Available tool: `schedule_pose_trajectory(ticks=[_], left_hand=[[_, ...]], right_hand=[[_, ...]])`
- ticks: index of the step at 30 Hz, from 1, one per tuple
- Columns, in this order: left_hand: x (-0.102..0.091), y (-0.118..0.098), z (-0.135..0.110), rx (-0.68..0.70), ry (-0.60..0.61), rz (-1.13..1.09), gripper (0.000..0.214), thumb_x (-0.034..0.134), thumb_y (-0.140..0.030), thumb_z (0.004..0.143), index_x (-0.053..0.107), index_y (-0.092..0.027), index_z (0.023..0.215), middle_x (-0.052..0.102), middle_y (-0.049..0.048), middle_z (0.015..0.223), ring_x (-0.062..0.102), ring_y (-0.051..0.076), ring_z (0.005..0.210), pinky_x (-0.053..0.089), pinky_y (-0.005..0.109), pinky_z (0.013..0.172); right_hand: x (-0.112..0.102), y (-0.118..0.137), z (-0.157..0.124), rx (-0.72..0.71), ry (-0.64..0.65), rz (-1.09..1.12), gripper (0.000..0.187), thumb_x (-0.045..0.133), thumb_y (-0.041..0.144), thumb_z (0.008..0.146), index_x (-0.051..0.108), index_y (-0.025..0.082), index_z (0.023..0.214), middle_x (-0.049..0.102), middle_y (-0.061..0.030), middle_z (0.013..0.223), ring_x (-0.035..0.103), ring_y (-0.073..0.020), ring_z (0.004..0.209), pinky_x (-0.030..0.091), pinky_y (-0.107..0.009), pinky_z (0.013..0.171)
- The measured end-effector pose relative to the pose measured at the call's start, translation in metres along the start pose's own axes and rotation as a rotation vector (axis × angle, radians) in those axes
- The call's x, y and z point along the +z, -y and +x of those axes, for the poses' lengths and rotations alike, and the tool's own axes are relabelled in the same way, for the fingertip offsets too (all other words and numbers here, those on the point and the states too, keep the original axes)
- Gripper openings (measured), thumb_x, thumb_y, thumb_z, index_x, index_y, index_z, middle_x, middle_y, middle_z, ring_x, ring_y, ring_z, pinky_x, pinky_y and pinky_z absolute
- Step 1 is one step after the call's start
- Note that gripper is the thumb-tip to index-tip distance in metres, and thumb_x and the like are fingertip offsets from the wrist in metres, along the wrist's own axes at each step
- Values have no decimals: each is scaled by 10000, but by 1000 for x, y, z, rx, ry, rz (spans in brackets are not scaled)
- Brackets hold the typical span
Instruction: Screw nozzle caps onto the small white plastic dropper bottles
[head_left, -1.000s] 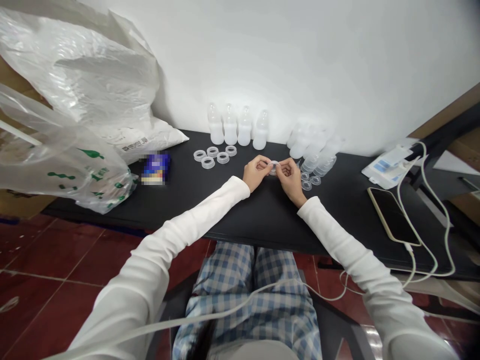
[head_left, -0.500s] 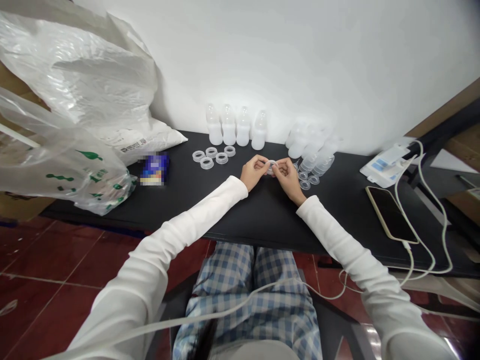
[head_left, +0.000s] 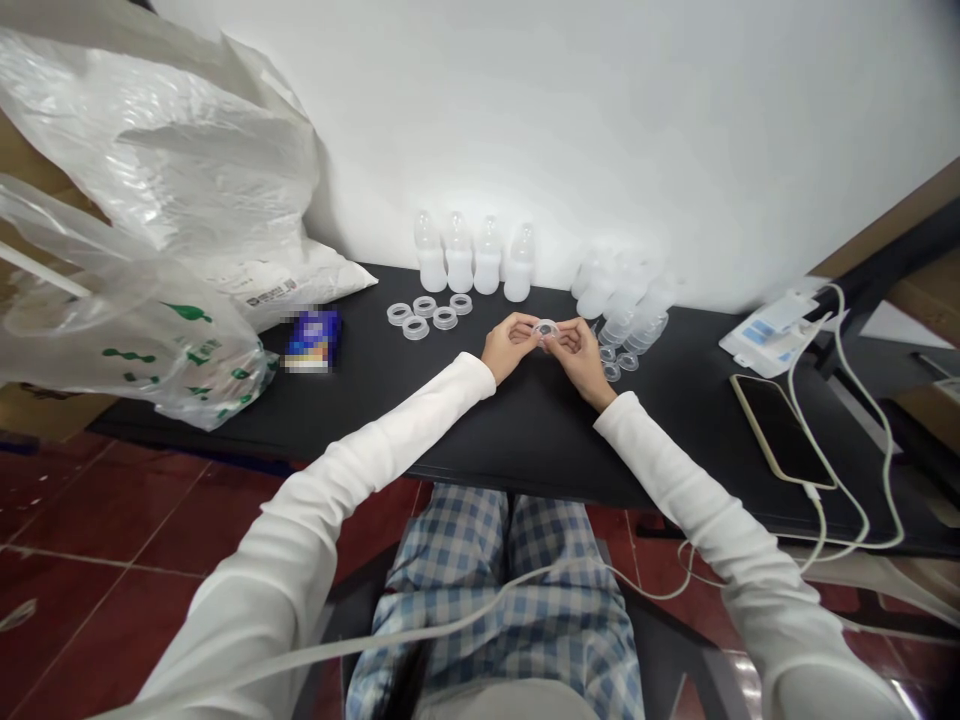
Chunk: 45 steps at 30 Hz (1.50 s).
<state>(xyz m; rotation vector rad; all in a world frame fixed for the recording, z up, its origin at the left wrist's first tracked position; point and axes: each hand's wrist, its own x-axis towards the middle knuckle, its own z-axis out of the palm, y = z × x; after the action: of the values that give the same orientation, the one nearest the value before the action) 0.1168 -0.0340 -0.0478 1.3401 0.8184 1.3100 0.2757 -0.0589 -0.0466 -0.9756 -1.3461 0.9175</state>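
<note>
Grip: left hand [head_left: 511, 345] and right hand [head_left: 579, 358] curled, fingertips pinching opposite sides of a clear ring [head_left: 547, 329].

Ring: between the hands, equally near both, above a black table [head_left: 525, 430], centre frame.

Around: loose rings [head_left: 424, 314] left; upright bottles [head_left: 487, 262] beyond.

Black table [head_left: 352, 420], edge-on to a white wall [head_left: 600, 130]. On it, left: clear plastic carrier bag with green print [head_left: 142, 340]; white plastic sack [head_left: 277, 285]; small blue packet [head_left: 311, 340], blurred. On it, right: smartphone [head_left: 782, 430], dark screen upward, gold edge; white charging cable [head_left: 847, 470] attached; flat white-and-blue package [head_left: 772, 335]. Below: dark red tile floor [head_left: 97, 530].
</note>
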Motion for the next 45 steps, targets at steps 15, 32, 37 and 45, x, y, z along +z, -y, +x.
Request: schedule_pose_trajectory(ticks=[15,32,37,45], left_hand=[[8,-10,-8,9,-73,131,118,771,-143,782,701,-168,873,756,15,817,701,115,759,587,256,764],[2,-2,1,-14,-30,36,168,773,-180,781,716,-165,939,770,28,834,723,125,779,605,258,783],[4,-4,0,-23,-70,71,132,770,-151,762,706,-168,877,757,17,798,711,124,755,598,251,736],[7,-12,-4,17,-99,186,100,750,-136,791,682,-182,850,755,13,823,702,126,763,577,264,754]], right_hand=[[6,-3,0,-31,-80,-39,475,851,559,720,514,254,856,631,35,768,607,-124,676,550,-298,659],[11,-4,0,-61,-113,-69,565,753,739,741,594,251,978,673,16,775,671,-149,704,592,-330,718],[11,-3,0,-59,-119,-86,550,773,723,726,603,247,942,668,20,750,649,-136,665,579,-313,683],[12,-1,-2,-47,-133,-79,532,790,695,721,584,243,912,660,27,735,632,-128,647,571,-307,675]])
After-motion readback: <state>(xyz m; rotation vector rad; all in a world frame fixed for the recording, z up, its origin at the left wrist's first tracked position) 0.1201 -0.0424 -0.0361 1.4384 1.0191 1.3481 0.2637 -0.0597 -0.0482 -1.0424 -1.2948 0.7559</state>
